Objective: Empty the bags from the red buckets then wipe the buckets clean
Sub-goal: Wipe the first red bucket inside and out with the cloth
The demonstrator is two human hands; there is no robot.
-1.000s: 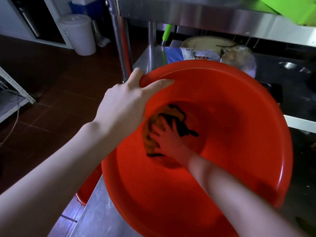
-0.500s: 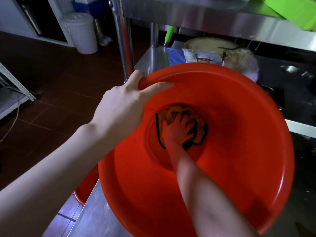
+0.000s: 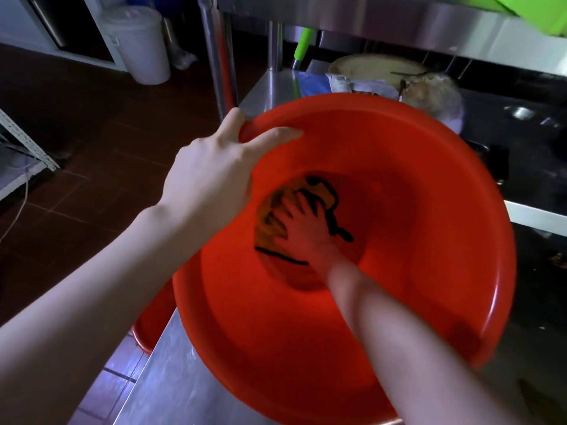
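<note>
A large red bucket [image 3: 414, 210] is tilted toward me over a steel table. My left hand [image 3: 214, 176] grips its rim at the upper left, thumb inside and fingers over the edge. My right hand [image 3: 302, 228] reaches deep inside and presses a yellow cloth with black edging [image 3: 270, 223] flat against the bucket's bottom. No bag shows inside this bucket. A second red bucket [image 3: 153, 320] peeks out below the first, at the table's left edge, mostly hidden.
The steel table [image 3: 165, 381] runs under the bucket. Behind it lie bags and a round board [image 3: 368, 72] under a steel shelf [image 3: 368, 13] on posts. A white bin [image 3: 138, 44] stands on the dark tiled floor at the far left.
My right hand slid the cloth across the bucket's bottom, from left to centre and back to the left. My left hand kept its grip on the rim.
</note>
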